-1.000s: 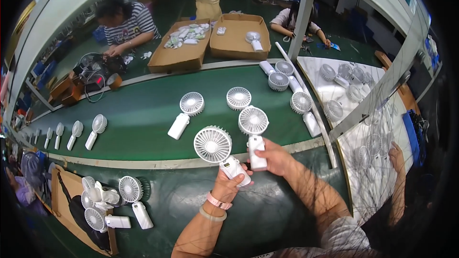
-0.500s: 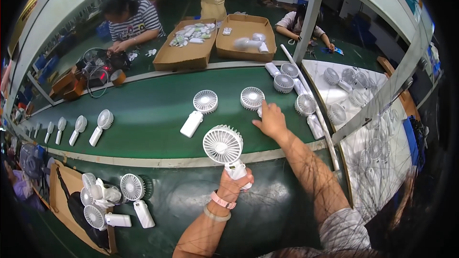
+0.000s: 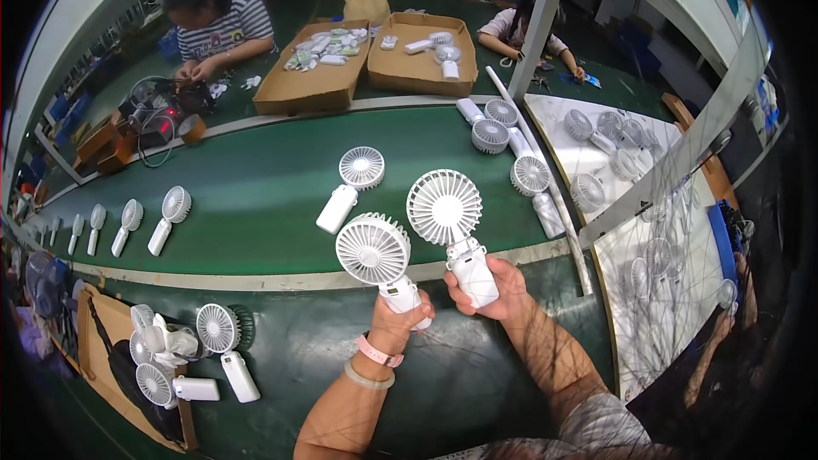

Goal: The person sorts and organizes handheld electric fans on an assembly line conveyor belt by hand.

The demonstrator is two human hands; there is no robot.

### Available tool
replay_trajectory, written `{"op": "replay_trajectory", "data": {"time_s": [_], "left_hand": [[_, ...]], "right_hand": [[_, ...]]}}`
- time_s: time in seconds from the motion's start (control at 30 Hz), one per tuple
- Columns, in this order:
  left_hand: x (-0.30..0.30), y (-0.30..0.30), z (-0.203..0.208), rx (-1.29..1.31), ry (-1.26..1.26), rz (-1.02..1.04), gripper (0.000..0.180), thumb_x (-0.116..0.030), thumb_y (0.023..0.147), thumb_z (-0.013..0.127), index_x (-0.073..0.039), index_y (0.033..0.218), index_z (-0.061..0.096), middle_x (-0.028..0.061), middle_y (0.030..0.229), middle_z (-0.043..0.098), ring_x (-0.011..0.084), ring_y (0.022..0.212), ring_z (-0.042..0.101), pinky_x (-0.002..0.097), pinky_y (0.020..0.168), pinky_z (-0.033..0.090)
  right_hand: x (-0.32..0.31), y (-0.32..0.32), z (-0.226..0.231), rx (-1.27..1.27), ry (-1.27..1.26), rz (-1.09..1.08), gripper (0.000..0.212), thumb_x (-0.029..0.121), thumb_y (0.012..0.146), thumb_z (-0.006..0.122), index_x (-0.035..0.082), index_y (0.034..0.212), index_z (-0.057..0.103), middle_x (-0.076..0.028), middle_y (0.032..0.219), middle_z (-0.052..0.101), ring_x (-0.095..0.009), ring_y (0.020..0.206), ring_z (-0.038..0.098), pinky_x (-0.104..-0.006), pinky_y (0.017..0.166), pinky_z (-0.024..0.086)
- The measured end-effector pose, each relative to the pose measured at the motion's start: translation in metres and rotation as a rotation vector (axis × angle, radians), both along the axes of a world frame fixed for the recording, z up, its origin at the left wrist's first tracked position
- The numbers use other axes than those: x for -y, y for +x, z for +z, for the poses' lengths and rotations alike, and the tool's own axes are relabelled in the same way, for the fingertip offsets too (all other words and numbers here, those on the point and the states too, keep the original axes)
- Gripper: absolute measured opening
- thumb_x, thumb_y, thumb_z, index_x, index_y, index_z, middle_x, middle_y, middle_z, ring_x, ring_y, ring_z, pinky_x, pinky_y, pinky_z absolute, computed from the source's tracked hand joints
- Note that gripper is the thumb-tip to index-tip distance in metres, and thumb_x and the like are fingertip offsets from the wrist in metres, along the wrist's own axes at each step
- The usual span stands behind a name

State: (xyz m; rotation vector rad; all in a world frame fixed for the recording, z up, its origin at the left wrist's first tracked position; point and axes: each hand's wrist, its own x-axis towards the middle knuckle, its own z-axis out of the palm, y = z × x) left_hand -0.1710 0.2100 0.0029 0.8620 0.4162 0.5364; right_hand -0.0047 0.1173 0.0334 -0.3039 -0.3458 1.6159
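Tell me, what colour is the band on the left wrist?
The band on the left wrist is pink; the head view shows it, just below the left hand.

Both hands raised side by side, left hand (image 3: 399, 317) and right hand (image 3: 501, 291) each fisted, forearms bare.

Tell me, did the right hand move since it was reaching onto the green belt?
Yes. The right hand came back off the green belt toward the person, and now holds a white fan beside the left hand.
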Motion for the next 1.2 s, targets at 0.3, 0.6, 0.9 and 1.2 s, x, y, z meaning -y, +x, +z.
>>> {"op": "replay_trajectory", "data": {"time_s": [0.3,0.6,0.9,1.2], "left_hand": [[0.000,0.000,-0.006,-0.001,-0.017,0.024,0.029,-0.001,0.068,0.064,-0.005,0.090,0.046,0.0068,0.074,0.053,0.0164,0.063,0.055,0.0250,0.039,0.040],[0.002,0.000,-0.006,0.016,-0.053,0.068,0.027,-0.001,0.067,0.065,-0.003,0.087,0.047,0.0069,0.079,0.051,0.0177,0.068,0.055,0.0263,0.040,0.043],[0.004,-0.001,-0.006,-0.002,-0.039,0.082,0.029,0.000,0.067,0.065,-0.004,0.088,0.046,0.0072,0.078,0.051,0.0207,0.073,0.056,0.0295,0.043,0.045],[0.005,0.001,-0.010,0.130,-0.034,0.107,0.034,0.003,0.064,0.067,-0.005,0.088,0.046,0.0058,0.083,0.050,0.0214,0.077,0.056,0.0376,0.066,0.052]], "right_hand": [[-0.005,-0.014,-0.016,0.493,-0.180,-0.290,0.054,0.012,0.083,0.055,0.007,0.129,0.027,-0.009,0.102,0.053,-0.017,0.086,0.056,-0.0358,0.072,0.052],[-0.007,-0.008,-0.028,0.780,-0.184,-0.398,0.047,-0.003,0.077,0.055,0.003,0.121,0.039,-0.007,0.105,0.055,-0.014,0.095,0.055,-0.0290,0.080,0.047],[-0.010,-0.007,-0.021,0.699,-0.196,-0.456,0.045,-0.004,0.076,0.056,-0.001,0.118,0.039,-0.007,0.107,0.055,-0.013,0.097,0.054,-0.0272,0.085,0.043],[-0.011,-0.004,-0.024,0.679,-0.205,-0.470,0.047,-0.006,0.075,0.055,0.001,0.119,0.041,-0.006,0.103,0.057,-0.013,0.094,0.055,-0.0274,0.084,0.043]]}}
